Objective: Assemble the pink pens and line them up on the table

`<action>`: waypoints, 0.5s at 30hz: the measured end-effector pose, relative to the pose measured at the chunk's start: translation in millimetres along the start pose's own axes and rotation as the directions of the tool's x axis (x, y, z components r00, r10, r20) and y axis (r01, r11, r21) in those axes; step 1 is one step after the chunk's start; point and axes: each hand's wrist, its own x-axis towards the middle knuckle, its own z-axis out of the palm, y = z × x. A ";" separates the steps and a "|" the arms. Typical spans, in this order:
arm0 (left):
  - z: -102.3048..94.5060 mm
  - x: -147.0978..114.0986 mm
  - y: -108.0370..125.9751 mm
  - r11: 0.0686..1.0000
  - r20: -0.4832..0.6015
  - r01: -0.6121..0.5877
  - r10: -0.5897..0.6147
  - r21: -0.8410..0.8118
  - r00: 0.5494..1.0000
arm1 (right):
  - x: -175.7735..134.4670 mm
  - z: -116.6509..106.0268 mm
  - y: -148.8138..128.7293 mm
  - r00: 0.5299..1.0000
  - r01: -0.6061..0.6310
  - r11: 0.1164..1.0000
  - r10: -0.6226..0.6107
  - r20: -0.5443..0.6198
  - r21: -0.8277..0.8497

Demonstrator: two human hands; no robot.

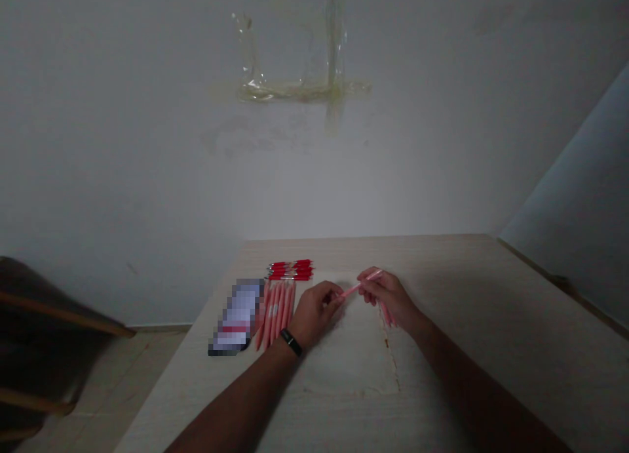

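A pink pen (352,290) is held between my two hands over the table. My left hand (317,309), with a black band at the wrist, pinches its lower left end. Around its upper right part the fingers of my right hand (388,292) are closed. More pink pieces (388,315) stick out below my right palm; their kind is partly hidden. Left of my left hand lies a row of several pink pens (278,312), side by side. Behind that row sit several red pens (291,269) with silvery tips, lying crosswise.
A phone-like device (236,318), blurred by pixels, lies at the table's left side. The pale wooden table (466,374) meets a grey wall (417,177) bearing peeling tape (295,92). A dark chair-like piece (44,335) with wooden bars stands at the left.
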 end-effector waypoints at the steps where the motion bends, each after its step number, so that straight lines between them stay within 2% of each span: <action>1: -0.1 0.3 0.5 1.000 0.015 -0.004 0.004 -0.001 1.000 | -0.4 2.5 1.6 0.999 0.009 1.000 -0.009 0.039 -0.001; 4: -3.0 1.0 0.9 0.998 0.075 -0.047 0.043 0.047 0.996 | -1.6 5.2 2.2 0.994 0.065 0.993 -0.055 0.099 -0.101; 7: -7.7 0.8 -2.4 0.977 0.160 -0.127 0.099 0.171 0.982 | -2.9 2.2 -1.9 0.995 0.093 0.969 -0.080 0.063 -0.231; 9: -9.3 -0.3 -6.2 0.953 0.238 -0.150 0.087 0.264 0.967 | -3.8 0.6 -3.9 0.996 0.081 0.941 -0.066 0.057 -0.327; 12: -8.2 -2.9 -11.2 0.914 0.338 -0.170 0.039 0.367 0.940 | -5.0 1.5 -3.6 0.995 0.066 0.866 -0.021 0.095 -0.496; 15: -5.8 -4.7 -13.3 0.888 0.377 -0.184 0.014 0.421 0.926 | -5.9 3.1 -2.5 0.995 0.069 0.770 -0.008 0.099 -0.634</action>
